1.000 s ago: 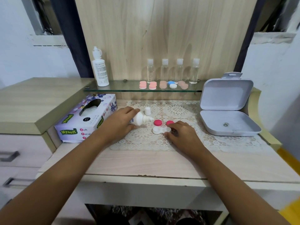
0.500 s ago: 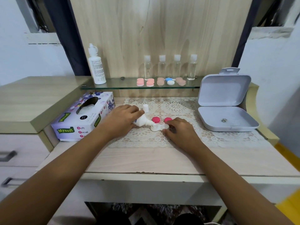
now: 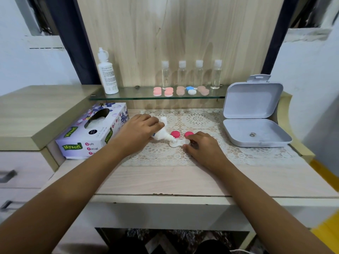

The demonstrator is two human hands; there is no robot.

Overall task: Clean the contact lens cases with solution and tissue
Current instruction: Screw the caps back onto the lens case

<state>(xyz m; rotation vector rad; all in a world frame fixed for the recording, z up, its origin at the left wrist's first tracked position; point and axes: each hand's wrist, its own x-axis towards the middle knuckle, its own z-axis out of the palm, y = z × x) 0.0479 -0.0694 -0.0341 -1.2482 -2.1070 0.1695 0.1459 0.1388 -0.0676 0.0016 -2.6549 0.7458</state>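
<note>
A pale wood desk fills the middle, its front edge chipped. Behind the desk rises a light wood-grain panel, with a glass shelf fixed low across it. A dark strip runs up each side of the panel. Left of the desk stands a higher beige cabinet, with drawers below it bearing dark handles. White walls lie beyond the desk on both sides. High up, each has an opening with a ledge, perhaps a window, too cropped to tell. Right of the desk, yellow floor shows. The light is soft and even.
</note>
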